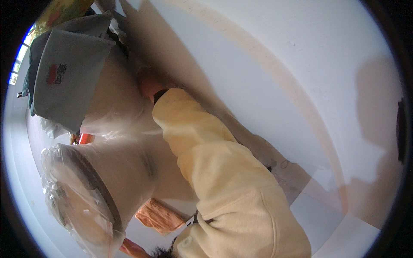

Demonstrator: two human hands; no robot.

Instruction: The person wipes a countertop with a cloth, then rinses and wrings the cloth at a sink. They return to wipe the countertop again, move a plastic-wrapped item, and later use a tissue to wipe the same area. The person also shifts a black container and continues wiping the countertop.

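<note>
My right hand (150,84), at the end of a pale yellow sleeve, reaches into shadow between the white wall and large items wrapped in clear plastic. Its fingers are blurred and mostly hidden, so what it touches cannot be told. Beside it stands a plastic-wrapped item partly covered by a grey cloth bag (77,61) with a red and dark print. Nearer me is a rounded item with a dark rim (93,174), also under clear plastic film. My left hand (133,248) shows only in part at the bottom, close against that item's lower edge; its fingers are hidden.
A folded orange-brown towel (159,216) lies on a white surface below the wrapped items. The white wall (251,87) with a beige curved band runs along the right. A small red object (86,138) shows between the wrapped items. A patterned yellow-green item (61,14) is at the top left.
</note>
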